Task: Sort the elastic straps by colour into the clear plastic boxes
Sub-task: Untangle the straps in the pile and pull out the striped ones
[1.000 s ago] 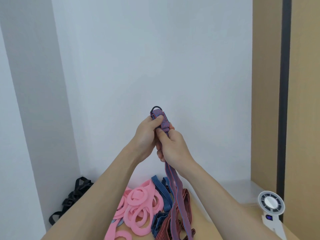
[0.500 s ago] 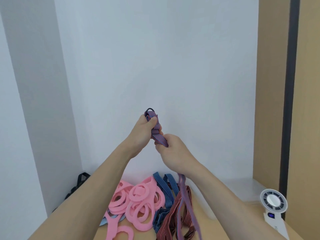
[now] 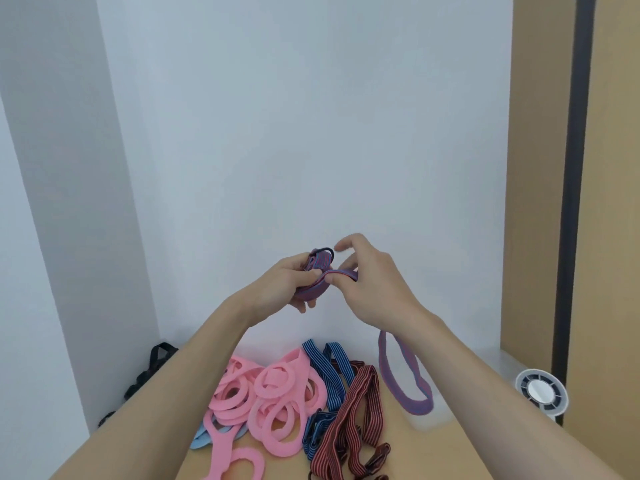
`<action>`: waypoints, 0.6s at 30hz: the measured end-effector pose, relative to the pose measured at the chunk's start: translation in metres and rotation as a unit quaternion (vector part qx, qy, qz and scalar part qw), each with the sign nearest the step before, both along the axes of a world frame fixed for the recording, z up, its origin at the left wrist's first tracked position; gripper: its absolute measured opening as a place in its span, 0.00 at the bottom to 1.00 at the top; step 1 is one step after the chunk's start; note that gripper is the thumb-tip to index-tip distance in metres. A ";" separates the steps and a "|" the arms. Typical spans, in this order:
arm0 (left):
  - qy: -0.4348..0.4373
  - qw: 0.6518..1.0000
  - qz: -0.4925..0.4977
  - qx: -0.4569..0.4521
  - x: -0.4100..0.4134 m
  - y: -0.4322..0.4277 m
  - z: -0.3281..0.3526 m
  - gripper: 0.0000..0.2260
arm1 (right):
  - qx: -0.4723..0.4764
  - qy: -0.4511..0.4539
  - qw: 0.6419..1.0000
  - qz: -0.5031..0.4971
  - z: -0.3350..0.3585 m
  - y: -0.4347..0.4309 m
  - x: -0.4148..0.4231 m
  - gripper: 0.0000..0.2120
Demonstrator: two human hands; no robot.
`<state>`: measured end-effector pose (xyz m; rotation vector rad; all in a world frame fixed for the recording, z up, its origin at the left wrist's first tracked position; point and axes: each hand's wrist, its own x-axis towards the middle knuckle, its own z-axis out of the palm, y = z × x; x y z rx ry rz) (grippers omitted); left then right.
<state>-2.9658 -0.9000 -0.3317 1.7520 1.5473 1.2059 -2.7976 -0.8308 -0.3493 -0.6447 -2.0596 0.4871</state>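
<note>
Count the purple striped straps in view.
1. The purple strap is held up between the left hand and right hand, its free loop hanging below the right forearm. Others could lie hidden under the pink pile.

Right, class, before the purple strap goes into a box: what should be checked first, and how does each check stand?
1. Left hand grips the wound end of the purple strap: ok.
2. Right hand pinches the strap next to it: ok.
3. Strap wound up fully: not ok; its loop hangs below the right forearm.
4. Clear plastic box holds the matching colour: cannot tell; only a faint wall shows.
5. Pink straps, blue striped straps and red striped straps sorted: not ok; they lie together on the table.
</note>
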 end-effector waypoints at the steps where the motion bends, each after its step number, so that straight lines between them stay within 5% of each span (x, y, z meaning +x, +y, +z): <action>1: 0.008 1.000 -0.003 -0.006 0.003 -0.001 0.000 0.14 | -0.004 -0.002 1.000 0.008 0.000 0.000 0.002 0.21; 3: 0.047 0.999 -0.005 -0.004 0.007 -0.001 0.000 0.12 | -0.006 -0.027 0.999 0.027 0.000 0.002 0.003 0.25; 8: 0.126 0.992 0.005 0.020 0.009 0.001 -0.002 0.18 | 0.025 -0.037 0.998 0.033 -0.007 0.004 0.000 0.13; 11: -0.070 0.994 0.071 0.035 0.012 0.008 -0.007 0.15 | 0.077 0.013 0.997 -0.006 -0.014 0.003 -0.005 0.14; 14: -0.417 0.908 0.044 0.017 0.023 0.010 -0.013 0.12 | 0.163 0.077 0.982 -0.050 -0.020 -0.001 -0.009 0.15; 16: -0.501 0.865 -0.027 -0.020 0.034 0.008 -0.017 0.17 | 0.235 0.079 0.965 -0.080 -0.024 -0.003 -0.010 0.16; 18: -0.501 0.862 -0.069 -0.033 0.046 0.006 -0.018 0.17 | 0.292 0.067 0.947 -0.114 -0.030 -0.004 -0.014 0.19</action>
